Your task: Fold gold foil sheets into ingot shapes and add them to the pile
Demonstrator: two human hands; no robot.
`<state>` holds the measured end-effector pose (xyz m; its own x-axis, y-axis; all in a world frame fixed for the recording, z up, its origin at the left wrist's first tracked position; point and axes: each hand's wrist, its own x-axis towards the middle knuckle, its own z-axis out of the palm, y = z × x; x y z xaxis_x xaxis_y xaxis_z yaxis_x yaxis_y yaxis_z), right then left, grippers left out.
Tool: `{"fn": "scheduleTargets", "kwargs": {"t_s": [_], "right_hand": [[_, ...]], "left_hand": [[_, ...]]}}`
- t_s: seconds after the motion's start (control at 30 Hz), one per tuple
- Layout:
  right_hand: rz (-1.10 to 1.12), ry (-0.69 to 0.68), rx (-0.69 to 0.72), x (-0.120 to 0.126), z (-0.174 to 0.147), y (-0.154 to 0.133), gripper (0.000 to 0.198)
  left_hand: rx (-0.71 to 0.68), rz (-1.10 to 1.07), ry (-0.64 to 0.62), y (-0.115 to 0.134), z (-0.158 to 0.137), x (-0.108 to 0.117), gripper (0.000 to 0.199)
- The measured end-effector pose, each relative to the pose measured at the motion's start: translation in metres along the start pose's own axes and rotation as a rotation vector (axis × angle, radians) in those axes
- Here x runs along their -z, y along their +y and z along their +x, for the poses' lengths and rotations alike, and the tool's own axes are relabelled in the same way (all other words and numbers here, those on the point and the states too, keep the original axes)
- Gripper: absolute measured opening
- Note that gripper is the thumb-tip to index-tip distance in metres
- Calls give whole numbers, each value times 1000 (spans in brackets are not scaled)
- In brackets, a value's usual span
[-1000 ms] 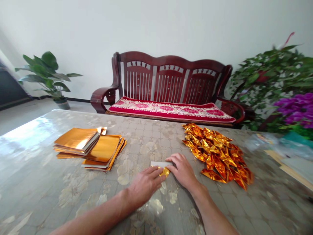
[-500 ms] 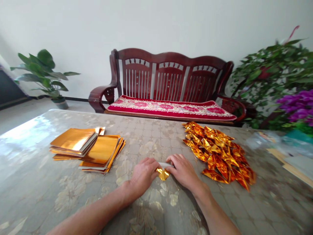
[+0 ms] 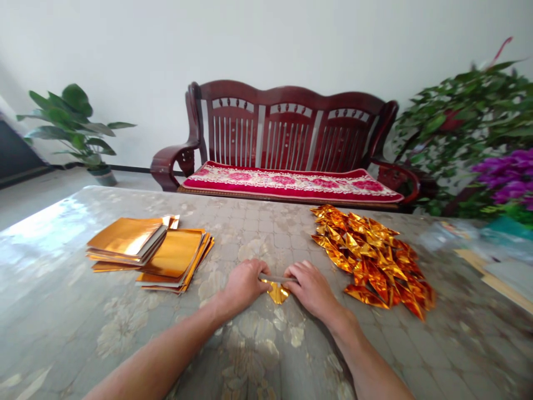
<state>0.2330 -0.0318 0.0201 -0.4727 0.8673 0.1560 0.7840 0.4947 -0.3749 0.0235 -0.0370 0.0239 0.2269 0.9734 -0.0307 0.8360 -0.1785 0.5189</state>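
One small folded piece of gold foil paper with a grey-white strip along its far edge (image 3: 278, 295) lay just below the centre of the frame, above the patterned grey-beige glossy worktop (image 3: 233, 216); its left end was pinched between thumb and fingers of the left hand (image 3: 244, 284), its right end likewise by the right hand (image 3: 311, 290). Overlapping stacks of flat orange-gold foil sheets (image 3: 177, 253) sat at left; a heap of pointed, folded orange-gold foil pieces (image 3: 370, 255) sat at right.

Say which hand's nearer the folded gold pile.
Right. The right hand is left of the folded gold pile, apart from it; the left hand is farther left, at the other end of the gold paper both hold.
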Motion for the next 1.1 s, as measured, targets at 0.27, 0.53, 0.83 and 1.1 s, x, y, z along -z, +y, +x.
{"fn": "scheduleTargets", "kwargs": {"t_s": [0.27,0.53,0.83,1.1], "right_hand": [[-35,83,77,-5,-8,-2,10],[-150,96,204,-1,-12,-3,18],[-147,78,258,2,-15,-3,22],[-175,61,281,5,-16,-4,27]], "left_hand": [[-158,-39,128,-5,-12,-9,8],[-387,354,150,-4,-26,-10,19],[-320,320,114,-9,-26,-10,17],[-339,367,121,-12,-24,-9,17]]}}
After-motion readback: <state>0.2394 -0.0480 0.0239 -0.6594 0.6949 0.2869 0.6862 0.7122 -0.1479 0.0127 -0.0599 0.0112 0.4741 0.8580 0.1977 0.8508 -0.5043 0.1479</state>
